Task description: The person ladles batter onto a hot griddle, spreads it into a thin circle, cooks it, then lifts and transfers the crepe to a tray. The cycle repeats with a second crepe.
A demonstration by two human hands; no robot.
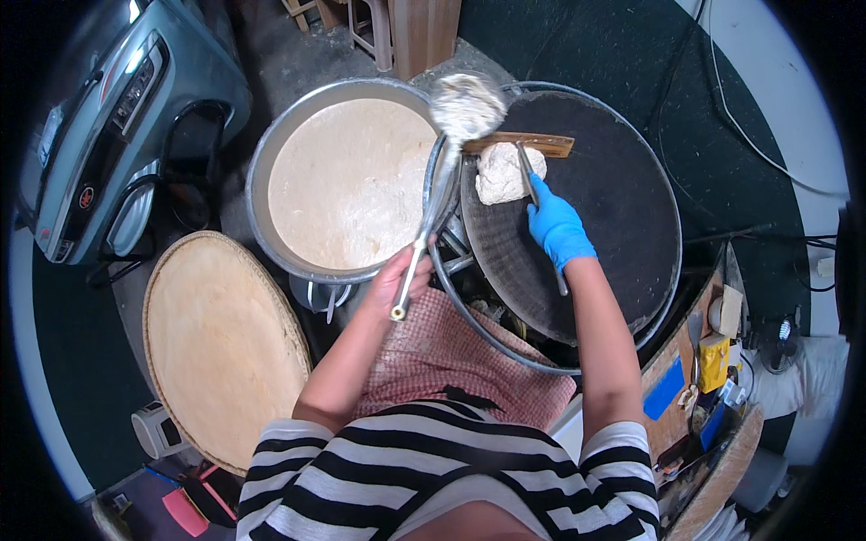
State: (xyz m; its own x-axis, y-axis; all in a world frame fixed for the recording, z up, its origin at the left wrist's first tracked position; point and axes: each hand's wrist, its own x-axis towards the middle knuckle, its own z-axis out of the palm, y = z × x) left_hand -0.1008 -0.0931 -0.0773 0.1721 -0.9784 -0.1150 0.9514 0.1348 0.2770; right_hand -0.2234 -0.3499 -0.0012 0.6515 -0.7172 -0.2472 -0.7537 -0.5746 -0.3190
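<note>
My bare left hand [393,278] is wrapped round the long metal handle of a ladle [436,200]. Its bowl is smeared with pale batter and slightly blurred, raised above where the pot and griddle rims meet. My right hand [557,229], in a blue glove, grips the thin handle of a batter spreader with a flat wooden blade [547,144]. That blade rests over the far left part of a round black griddle [622,207]. A pale mound of batter [497,175] lies on the griddle, on the near side of the blade, partly behind the handle.
A big metal pot of batter [347,185] stands left of the griddle. Near left is a round woven tray [221,338]. Farther left stands a grey-green vehicle [135,117]. At right, a wooden shelf [666,397] carries small items. A stool [370,34] sits at the back.
</note>
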